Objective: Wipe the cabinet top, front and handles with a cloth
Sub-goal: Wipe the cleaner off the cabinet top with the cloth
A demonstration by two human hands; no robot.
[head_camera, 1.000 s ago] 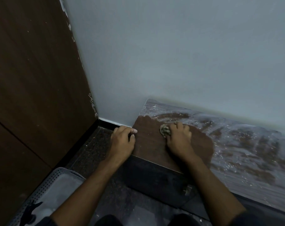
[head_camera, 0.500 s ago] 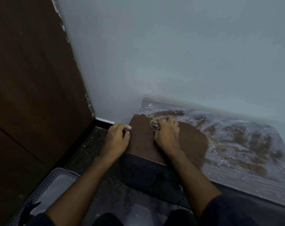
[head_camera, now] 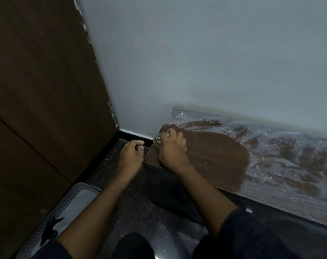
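A low brown cabinet stands against the grey wall; its top [head_camera: 215, 156] is dark and clean near the left end and covered in pale dust further right. My right hand [head_camera: 173, 150] presses a small crumpled cloth [head_camera: 157, 141] onto the top at its left edge; only a bit of cloth shows past the fingers. My left hand [head_camera: 131, 156] is curled beside the cabinet's left side, off the top, holding nothing I can see. The dark cabinet front [head_camera: 170, 191] drops below the top's front edge, with a small metal handle [head_camera: 249, 210] showing.
A tall dark wooden panel [head_camera: 43, 90] fills the left. A perforated grey basket [head_camera: 52, 217] sits on the speckled dark floor [head_camera: 132, 206] at the lower left. The grey wall [head_camera: 196, 53] runs behind the cabinet. My dark-clothed knees are at the bottom.
My right hand has slid the cloth leftward across the top to its left edge. My left hand has come off the cabinet's corner and now sits just beside it.
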